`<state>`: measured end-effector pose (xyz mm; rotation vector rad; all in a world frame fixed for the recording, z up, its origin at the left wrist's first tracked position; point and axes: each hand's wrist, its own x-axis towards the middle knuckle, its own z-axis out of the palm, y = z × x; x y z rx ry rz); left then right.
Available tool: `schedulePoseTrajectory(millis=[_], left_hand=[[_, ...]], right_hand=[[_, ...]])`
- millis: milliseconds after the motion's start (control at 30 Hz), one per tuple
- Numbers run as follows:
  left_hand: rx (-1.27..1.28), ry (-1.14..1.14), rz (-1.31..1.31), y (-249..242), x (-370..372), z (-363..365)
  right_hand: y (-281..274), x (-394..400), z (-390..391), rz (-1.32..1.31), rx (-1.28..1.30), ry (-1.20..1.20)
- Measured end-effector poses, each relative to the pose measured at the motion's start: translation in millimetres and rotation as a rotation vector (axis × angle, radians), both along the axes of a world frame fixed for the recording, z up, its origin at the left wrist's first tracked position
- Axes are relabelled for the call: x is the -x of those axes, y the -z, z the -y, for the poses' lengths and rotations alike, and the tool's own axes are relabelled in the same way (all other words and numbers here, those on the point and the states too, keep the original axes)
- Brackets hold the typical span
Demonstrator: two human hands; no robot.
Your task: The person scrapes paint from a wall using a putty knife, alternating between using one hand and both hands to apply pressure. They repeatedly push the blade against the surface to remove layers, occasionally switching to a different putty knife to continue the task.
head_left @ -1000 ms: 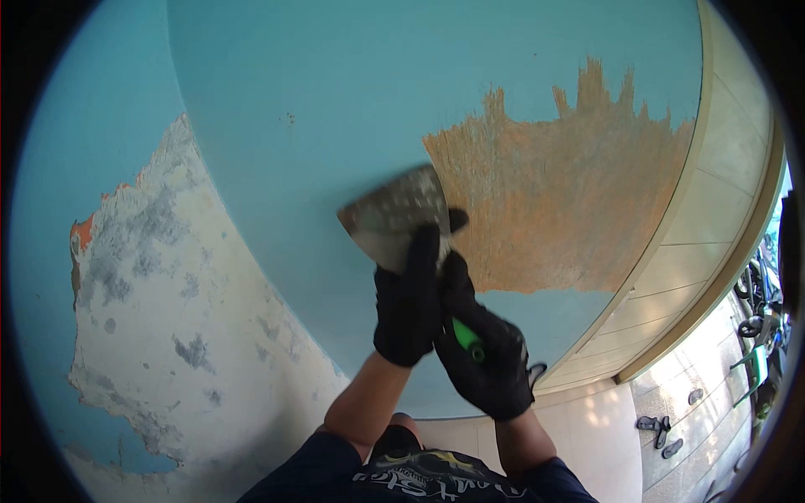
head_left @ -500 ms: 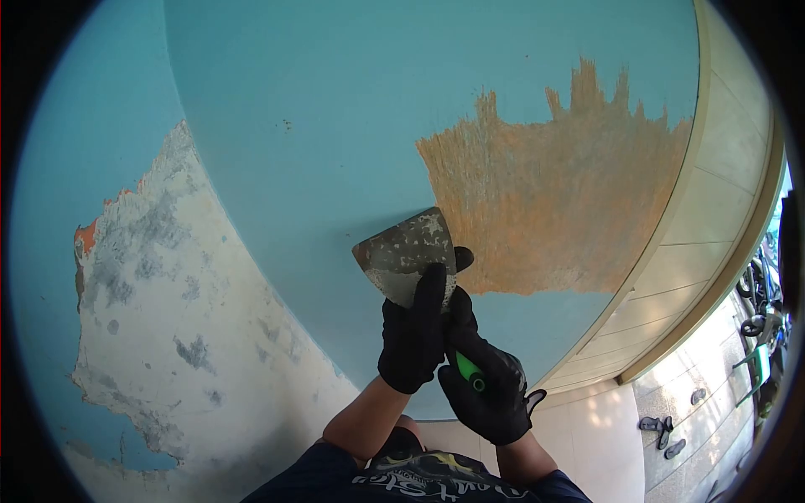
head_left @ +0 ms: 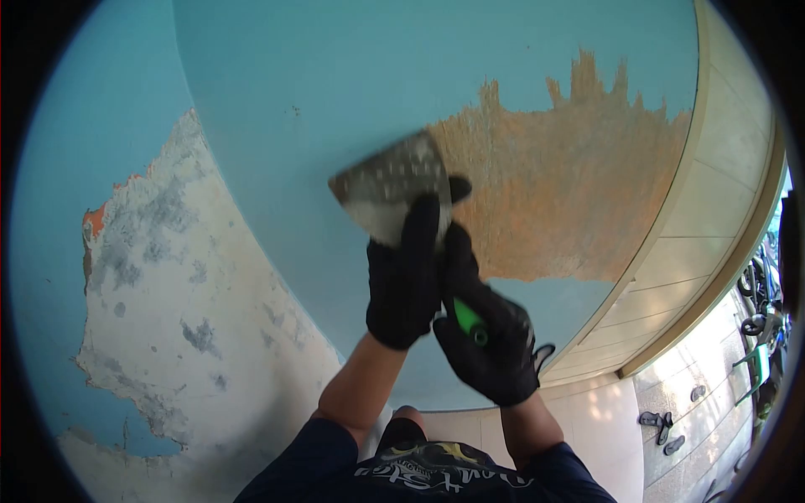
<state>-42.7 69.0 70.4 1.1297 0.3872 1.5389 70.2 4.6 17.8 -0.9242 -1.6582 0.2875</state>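
Both my hands wear black gloves and hold one wide metal scraper (head_left: pixel 390 189) against a blue painted surface (head_left: pixel 352 75) overhead. My right hand (head_left: pixel 490 339) grips its green handle. My left hand (head_left: pixel 407 277) presses its fingers flat on the back of the blade. The blade's edge lies at the left border of a bare orange-brown patch (head_left: pixel 570 184) where the blue paint is gone.
To the left, a wall (head_left: pixel 168 293) shows a large area of flaked paint with white and grey plaster. A cream panelled ceiling (head_left: pixel 713 218) curves down the right side. Far below at right are a tiled floor with sandals (head_left: pixel 658 423) and parked motorbikes (head_left: pixel 763 335).
The scraper was pulled back and down half a second ago. Now both hands have pushed it up and forward again along the edge of the orange patch.
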Motion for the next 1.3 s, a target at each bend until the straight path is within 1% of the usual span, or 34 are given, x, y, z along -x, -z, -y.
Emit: schedulePoseTrajectory(millis=[67, 100, 167, 200, 333, 533, 633, 700, 733, 767, 833, 867, 933, 1000, 1033, 1067, 1167, 1300], left_hand=[[0.064, 0.082, 0.011, 30.6, 3.5, 7.4], [0.055, 0.083, 0.013, 37.7, 2.7, 10.4], [0.172, 0.130, 0.002, 49.9, 0.3, 15.0], [0.186, 0.171, 0.023, 54.1, -0.5, 12.6], [0.205, 0.163, 0.029, 53.9, -5.0, 8.2], [0.207, 0.139, 0.022, 52.2, -6.0, 6.6], [0.214, 0.206, 0.073, 44.3, -4.8, -1.1], [0.078, 0.095, 0.050, 24.5, -3.8, -12.6], [0.071, 0.094, 0.037, 7.8, -0.7, -11.0], [0.076, 0.091, 0.035, 8.3, 0.6, -8.7], [-0.006, 0.028, 0.001, 7.0, 2.2, -6.2], [0.065, 0.039, -0.015, 20.2, 3.4, -0.4], [0.025, 0.119, -0.040, 50.0, 3.4, 14.2], [0.016, 0.097, 0.006, 73.1, -6.3, 33.6], [0.013, 0.075, 0.047, 77.6, -9.9, 37.6], [0.016, 0.079, 0.044, 76.2, -9.8, 38.4], [0.038, 0.055, 0.034, 70.6, -7.4, 41.9], [-0.001, 0.020, -0.025, 70.3, -6.8, 37.9]], right_hand=[[20.5, -1.8, 13.8, -0.016, -0.010, -0.027], [30.2, -2.5, 17.6, -0.038, 0.006, -0.059], [45.1, -3.9, 20.4, -0.052, 0.023, -0.048], [48.3, -4.5, 20.2, -0.066, 0.043, -0.035], [46.3, -7.9, 16.1, -0.058, 0.055, -0.019], [39.4, -10.6, 15.1, -0.066, 0.066, -0.055], [29.2, -9.3, 5.1, -0.075, 0.080, -0.081], [14.3, -5.5, -13.1, -0.055, 0.056, -0.069], [7.8, -4.7, -19.3, -0.035, -0.021, -0.066], [6.4, -3.8, -15.4, -0.037, -0.017, -0.069], [0.0, -3.7, -8.5, -0.074, -0.041, -0.103], [4.9, -4.4, -4.4, -0.074, -0.046, -0.102], [24.3, -9.2, 6.9, -0.060, -0.029, -0.084], [37.1, -11.5, 13.0, -0.038, 0.004, -0.049], [40.5, -12.6, 13.7, -0.024, 0.043, -0.014], [41.8, -14.0, 13.1, 0.010, 0.012, -0.005], [40.2, -13.1, 12.6, 0.001, -0.042, 0.021], [32.9, -15.6, 12.5, -0.045, -0.083, -0.020]])
